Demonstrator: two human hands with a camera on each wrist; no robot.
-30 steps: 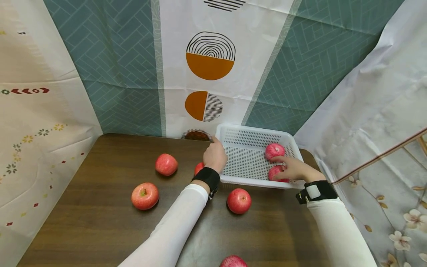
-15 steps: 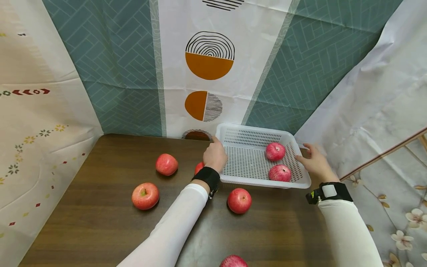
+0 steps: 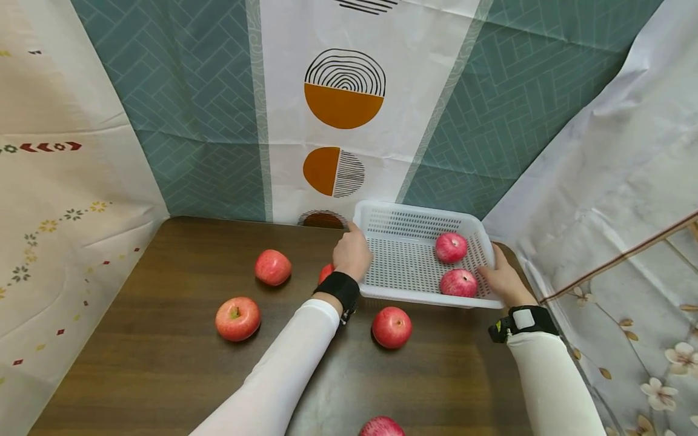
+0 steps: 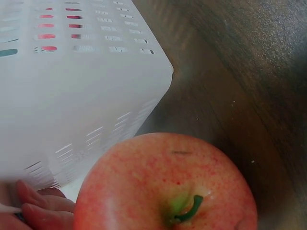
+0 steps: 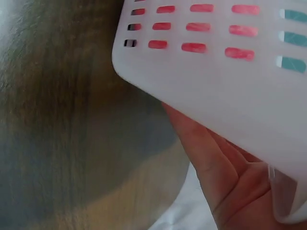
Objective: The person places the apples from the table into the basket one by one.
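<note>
A white perforated plastic basket (image 3: 403,261) sits at the back right of the table, with two pinkish-red apples (image 3: 451,247) in its right part. My left hand (image 3: 353,254) grips the basket's left rim; its fingers (image 4: 45,207) show at the lower left of the left wrist view. On the opposite side, my right hand (image 3: 504,280) holds the right rim, thumb inside and the other fingers mostly hidden by the wall. A red apple (image 3: 325,272), partly covered by the left hand, appears large with its stem in the left wrist view.
On the brown table (image 3: 158,339) lie more apples: one red (image 3: 273,267) and one orange-red (image 3: 238,319) at left, one (image 3: 391,327) before the basket, one (image 3: 382,426) at the front edge. Patterned cloth (image 3: 207,121) hangs close behind; floral cloth (image 3: 627,272) stands at right.
My right hand has left the apples in the basket, swung out to the right, and come back onto the right rim. The left hand has stayed on the left rim.
</note>
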